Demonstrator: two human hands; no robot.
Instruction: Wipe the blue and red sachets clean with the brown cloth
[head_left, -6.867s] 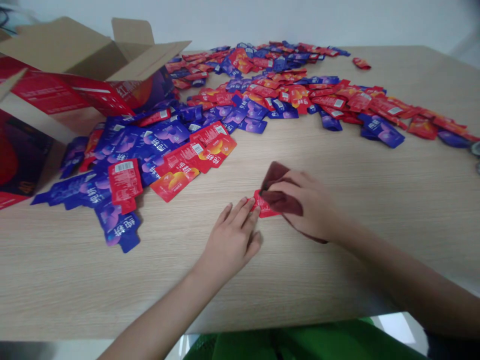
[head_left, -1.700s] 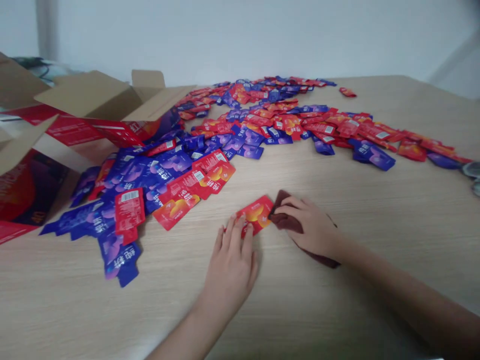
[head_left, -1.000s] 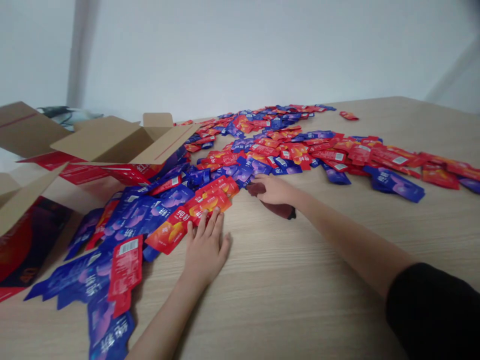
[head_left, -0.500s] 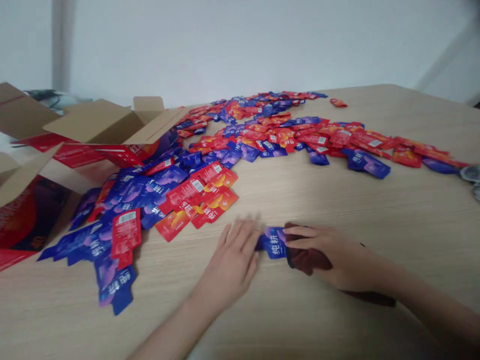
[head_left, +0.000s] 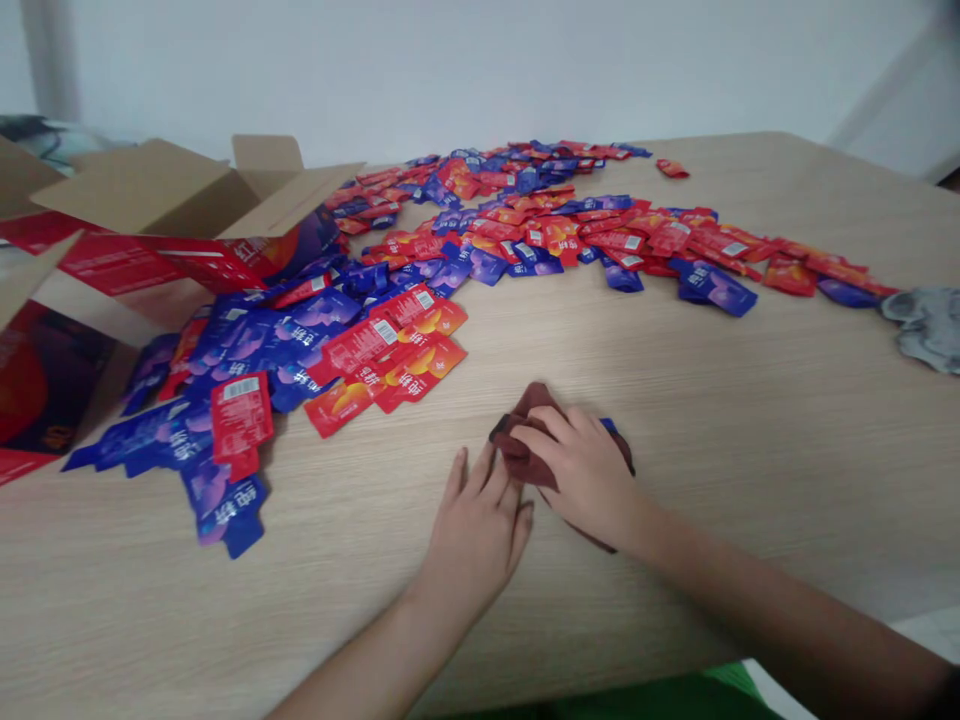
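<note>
My right hand (head_left: 589, 470) presses a dark brown cloth (head_left: 538, 402) onto the table, its fingers bent over the fabric. Beneath the cloth lies a blue packet (head_left: 609, 426), of which only a small edge shows by the back of that hand. My left hand (head_left: 476, 525) rests on the table just to the left, fingers stretched out, their tips at the cloth's left edge. Whether those fingertips pin the packet's end is hidden. Left of both hands lie red-and-orange packets (head_left: 420, 372) beside a spread of blue ones (head_left: 225, 505).
Two opened cardboard boxes (head_left: 161, 195) stand at the left, flaps up. Heaps of red and blue packets (head_left: 622, 240) stretch across the back of the table (head_left: 697, 400). A crumpled grey cloth (head_left: 930, 330) sits at the right edge. Something green (head_left: 675, 695) shows below the front edge.
My right hand has slid left with the brown cloth, covering most of the blue packet. My left hand stays beside it. The view has shifted, bringing more of the grey cloth in.
</note>
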